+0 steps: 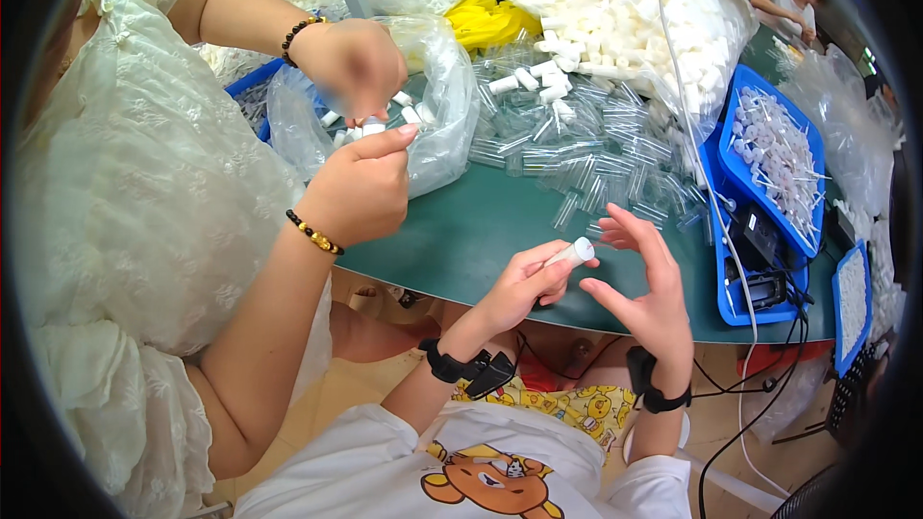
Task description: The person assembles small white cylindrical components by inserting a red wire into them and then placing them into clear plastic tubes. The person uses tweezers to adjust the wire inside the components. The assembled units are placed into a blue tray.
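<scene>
A small clear tube with a white cap (575, 252) sat pinched between the thumb and fingertips of the left hand (519, 286), held just above the near edge of the green table (481, 231), where both hands could meet over the lap. The right hand (646, 286) hovered just beside the capped end, fingers spread and gripping nothing, its thumb close to the cap, seemingly poised to work on that end. Both wrists wore black bands.

Across the table lay a loose heap of clear plastic tubes (586, 154), spilled within arm's reach, and behind it a large transparent bag of white caps (625, 19), its mouth turned toward the workers. To the right, a blue tray (745, 178) held thin white-tipped sticks (779, 159), with a black device and its cables lying just below it.

On the left a co-worker in a cream lace dress (125, 183) leaned in, one hand (358, 190) pinching a small white piece and the other hand (348, 65) lifted over an open plastic bag (442, 115) of similar white parts, apparently kept close so that pieces could be taken without stretching.
</scene>
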Available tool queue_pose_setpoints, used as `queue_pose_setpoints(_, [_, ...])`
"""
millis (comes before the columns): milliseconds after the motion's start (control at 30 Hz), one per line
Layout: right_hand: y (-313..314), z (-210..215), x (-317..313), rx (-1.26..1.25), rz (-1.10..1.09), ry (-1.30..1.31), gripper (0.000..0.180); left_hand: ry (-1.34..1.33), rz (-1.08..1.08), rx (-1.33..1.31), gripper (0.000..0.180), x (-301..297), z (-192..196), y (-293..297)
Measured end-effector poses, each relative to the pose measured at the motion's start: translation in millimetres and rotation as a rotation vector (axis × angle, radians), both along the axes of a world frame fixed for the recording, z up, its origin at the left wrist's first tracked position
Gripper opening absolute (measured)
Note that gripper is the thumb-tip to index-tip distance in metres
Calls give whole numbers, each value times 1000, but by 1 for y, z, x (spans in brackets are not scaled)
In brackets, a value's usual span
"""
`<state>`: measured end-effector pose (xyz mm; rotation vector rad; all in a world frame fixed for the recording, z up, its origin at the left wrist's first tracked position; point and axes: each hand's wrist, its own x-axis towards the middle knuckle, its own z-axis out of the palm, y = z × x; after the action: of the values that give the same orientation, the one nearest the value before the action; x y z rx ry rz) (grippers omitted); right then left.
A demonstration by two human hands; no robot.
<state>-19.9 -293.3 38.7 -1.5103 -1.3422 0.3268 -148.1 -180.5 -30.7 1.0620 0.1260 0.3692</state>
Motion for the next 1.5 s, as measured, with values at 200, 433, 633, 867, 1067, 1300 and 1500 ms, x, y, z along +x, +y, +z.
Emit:
queue_pose_setpoints(200, [-3, 28, 10, -72, 167, -228, 46, 33, -92, 53, 29, -2, 2, 1])
queue_pose_setpoints(433, [-3, 27, 19, -75, 199, -382, 25, 80, -108, 100, 31, -3, -2, 1])
queue_pose_setpoints(633, [-7, 27, 22, -33, 223, -381, 22, 73, -181, 143, 31, -4, 5, 2])
queue_pose_setpoints(867, [-14, 21, 27, -26, 234, -368, 21, 79, -220, 253, 34, -5, 9, 3])
queue_pose_setpoints(1067, [-19, 22, 25, -36, 223, -412, 18, 68, -243, 249, 34, -5, 10, 3])
queue_pose_setpoints(1300, [-19, 22, 24, -34, 247, -407, 17, 64, -265, 218, 35, -5, 11, 3])
queue_pose_setpoints(1500, [-17, 25, 23, -35, 242, -346, 21, 48, -266, 159, 33, -5, 11, 3])
